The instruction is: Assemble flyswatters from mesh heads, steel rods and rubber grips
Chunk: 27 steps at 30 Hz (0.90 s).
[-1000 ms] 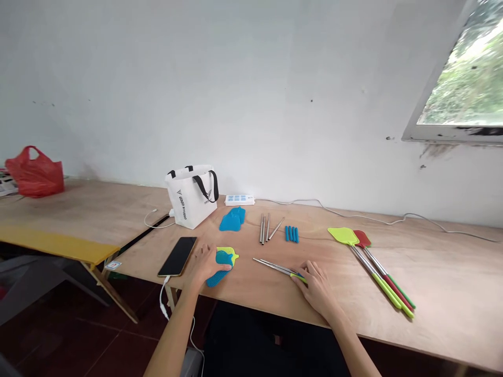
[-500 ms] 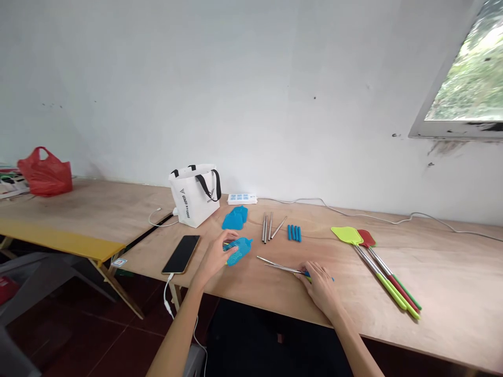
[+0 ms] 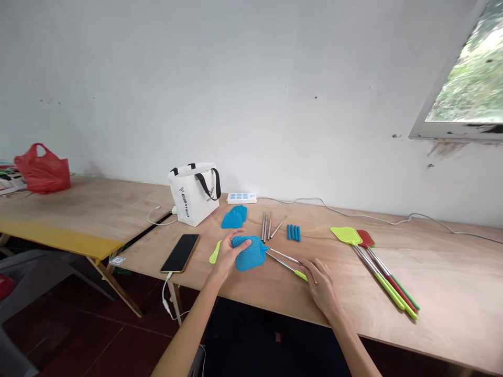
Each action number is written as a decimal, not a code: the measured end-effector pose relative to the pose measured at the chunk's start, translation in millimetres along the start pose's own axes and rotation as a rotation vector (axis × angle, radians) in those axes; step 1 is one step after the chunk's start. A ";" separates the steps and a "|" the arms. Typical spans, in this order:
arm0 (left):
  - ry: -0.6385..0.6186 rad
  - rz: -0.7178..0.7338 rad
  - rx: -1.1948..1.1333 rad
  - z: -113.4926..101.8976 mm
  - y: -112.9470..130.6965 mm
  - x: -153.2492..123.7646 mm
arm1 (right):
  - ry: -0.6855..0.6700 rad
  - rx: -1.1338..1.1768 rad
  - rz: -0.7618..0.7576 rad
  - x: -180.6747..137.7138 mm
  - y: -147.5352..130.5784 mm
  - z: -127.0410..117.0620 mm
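My left hand [image 3: 227,256] pinches a blue mesh fly swatter head [image 3: 251,254] between thumb and fingers, above the table. Its narrow neck points right and meets or nearly meets the tip of a thin metal rod [image 3: 285,255]; I cannot tell if they are joined. My right hand [image 3: 319,277] is closed round the other end of that rod, hiding its grip. Beneath them lies a lime-green fly swatter [image 3: 215,252], partly covered by my left hand and the blue head, its green grip [image 3: 301,275] beside my right fingers.
Behind lie more blue swatter heads [image 3: 233,217], several metal rods [image 3: 269,226] and several blue grips [image 3: 293,232]. Green and red fly swatters [image 3: 367,256] lie at right. A phone [image 3: 181,253], white bag [image 3: 194,196] and power strip [image 3: 241,198] are left and behind.
My left hand has lifted the blue swatter head and turned it, moving right. The rod in my right hand has been raised so its tip is at the head's neck.
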<state>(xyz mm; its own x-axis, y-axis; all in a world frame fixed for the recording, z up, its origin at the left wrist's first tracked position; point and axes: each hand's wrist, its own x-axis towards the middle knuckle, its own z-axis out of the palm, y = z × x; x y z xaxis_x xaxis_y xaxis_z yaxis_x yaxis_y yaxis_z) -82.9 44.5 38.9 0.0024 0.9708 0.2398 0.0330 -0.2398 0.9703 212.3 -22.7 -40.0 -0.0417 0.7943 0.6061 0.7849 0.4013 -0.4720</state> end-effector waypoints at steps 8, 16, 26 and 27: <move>-0.075 -0.037 -0.036 -0.6 -1.5 -0.4 | -0.013 -0.007 -0.004 0.5 -5.0 -3.1; -0.057 -0.033 -0.085 -0.2 -2.2 -0.1 | 0.036 -0.060 -0.069 0.2 -6.7 -3.0; -0.082 -0.016 -0.092 -3.2 -4.1 1.2 | 0.038 -0.040 -0.132 -1.0 -6.0 -2.8; -0.081 -0.005 -0.079 -4.1 -5.0 1.7 | 0.032 -0.049 -0.139 -1.1 -5.3 -2.7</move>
<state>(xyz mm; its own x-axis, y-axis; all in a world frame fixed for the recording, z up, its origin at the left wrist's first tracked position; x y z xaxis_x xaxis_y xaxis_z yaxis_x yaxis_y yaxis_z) -87.1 47.4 34.6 0.0832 0.9686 0.2344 -0.0455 -0.2312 0.9718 209.8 -27.0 -36.5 -0.1327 0.7176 0.6837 0.8020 0.4831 -0.3513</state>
